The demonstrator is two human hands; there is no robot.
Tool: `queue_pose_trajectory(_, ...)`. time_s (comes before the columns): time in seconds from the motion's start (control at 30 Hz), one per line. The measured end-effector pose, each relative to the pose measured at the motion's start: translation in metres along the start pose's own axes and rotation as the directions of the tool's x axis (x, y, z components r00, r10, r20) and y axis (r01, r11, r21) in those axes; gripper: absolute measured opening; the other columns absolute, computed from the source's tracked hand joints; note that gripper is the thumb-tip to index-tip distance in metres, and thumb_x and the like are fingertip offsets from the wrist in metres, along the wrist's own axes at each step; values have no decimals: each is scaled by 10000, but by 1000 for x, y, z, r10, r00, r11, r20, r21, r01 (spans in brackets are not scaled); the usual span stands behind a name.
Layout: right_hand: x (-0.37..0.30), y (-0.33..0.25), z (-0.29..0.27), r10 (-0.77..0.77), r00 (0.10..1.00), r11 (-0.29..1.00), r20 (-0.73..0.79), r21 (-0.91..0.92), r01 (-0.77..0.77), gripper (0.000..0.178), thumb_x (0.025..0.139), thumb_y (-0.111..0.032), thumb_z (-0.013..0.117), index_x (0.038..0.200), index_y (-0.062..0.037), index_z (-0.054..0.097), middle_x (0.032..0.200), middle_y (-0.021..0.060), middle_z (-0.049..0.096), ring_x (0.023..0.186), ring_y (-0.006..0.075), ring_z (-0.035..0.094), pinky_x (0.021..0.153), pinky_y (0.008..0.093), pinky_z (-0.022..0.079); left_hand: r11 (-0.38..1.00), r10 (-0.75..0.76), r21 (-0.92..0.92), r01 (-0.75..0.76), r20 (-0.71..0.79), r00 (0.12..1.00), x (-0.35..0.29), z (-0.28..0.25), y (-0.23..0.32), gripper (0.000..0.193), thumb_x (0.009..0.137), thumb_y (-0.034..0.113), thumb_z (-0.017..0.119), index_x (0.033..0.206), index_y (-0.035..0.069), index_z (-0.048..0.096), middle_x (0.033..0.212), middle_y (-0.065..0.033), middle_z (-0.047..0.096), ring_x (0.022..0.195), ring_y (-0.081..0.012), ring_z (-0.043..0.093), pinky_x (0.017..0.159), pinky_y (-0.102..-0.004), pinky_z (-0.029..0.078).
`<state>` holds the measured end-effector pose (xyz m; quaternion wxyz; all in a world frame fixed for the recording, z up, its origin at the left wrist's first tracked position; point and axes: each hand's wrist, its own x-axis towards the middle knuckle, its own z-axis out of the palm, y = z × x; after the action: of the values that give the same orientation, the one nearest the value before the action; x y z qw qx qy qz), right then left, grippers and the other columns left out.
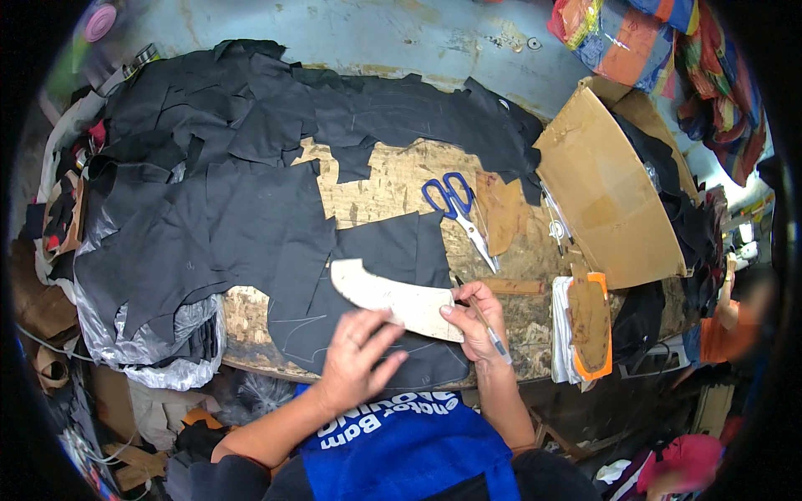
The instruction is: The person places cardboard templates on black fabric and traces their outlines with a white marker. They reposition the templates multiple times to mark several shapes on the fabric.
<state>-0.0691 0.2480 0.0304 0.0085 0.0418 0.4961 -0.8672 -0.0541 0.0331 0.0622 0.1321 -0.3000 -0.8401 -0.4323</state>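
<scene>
A white curved pattern piece [393,301] is pinched at its right end by my right hand [484,327], thumb on top. The same hand also holds a pen [493,332], slanting across the fingers with its clear lower end toward me. My left hand [361,357] is open, fingers spread, by the pattern's lower edge; whether the fingertips touch it I cannot tell. Under both hands lies a black leather-like sheet [299,334] with thin pale curved outlines drawn on it.
Blue-handled scissors [462,215] and brown pattern pieces [504,219] lie on the worn wooden table [380,179]. More black sheets [234,225] cover its left and back. At right stand a cardboard box [606,188] and a paper stack [562,330]. Another person [735,321] is far right.
</scene>
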Motion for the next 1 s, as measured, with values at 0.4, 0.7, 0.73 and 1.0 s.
queue_pose_trajectory(0.4, 46, -49, -5, -186, 967, 979, -175, 45, 197, 102, 892, -58, 606, 956, -30, 532, 904, 143, 649, 777, 217, 664, 677, 309, 561, 813, -568, 134, 567, -35, 823, 47, -33, -43, 876, 587, 293, 866, 1268, -99, 478, 1152, -271, 598, 1055, -302, 611, 900, -340, 472)
queue_pose_trajectory(0.7, 42, 14, 10, -409, 901, 619, 141, -683, 388, 98, 789, -23, 687, 853, -27, 613, 915, 106, 665, 865, 242, 645, 807, 334, 506, 771, -635, 242, 590, 205, 745, 45, -9, -50, 544, 782, 173, 650, 1237, -86, 505, 1051, -321, 595, 986, -416, 596, 874, -430, 471)
queue_pose_trajectory(0.73, 43, 15, 11, -416, 871, 455, 262, -770, 448, 120, 767, -45, 706, 853, -29, 624, 951, 120, 673, 888, 286, 646, 845, 360, 497, 783, -619, 250, 569, 226, 752, 48, -8, -49, 531, 766, 160, 657, 1222, -77, 524, 1026, -307, 607, 960, -408, 605, 858, -431, 477)
queue_pose_trajectory(1.0, 51, 22, 20, -162, 897, 124, 411, -894, 432, 388, 753, -276, 738, 1077, -105, 609, 1199, 108, 608, 1236, 330, 458, 1028, 544, 280, 743, -668, 303, 597, 283, 688, 72, -3, -50, 493, 692, 180, 731, 1148, 21, 630, 929, -233, 650, 862, -347, 639, 768, -407, 502)
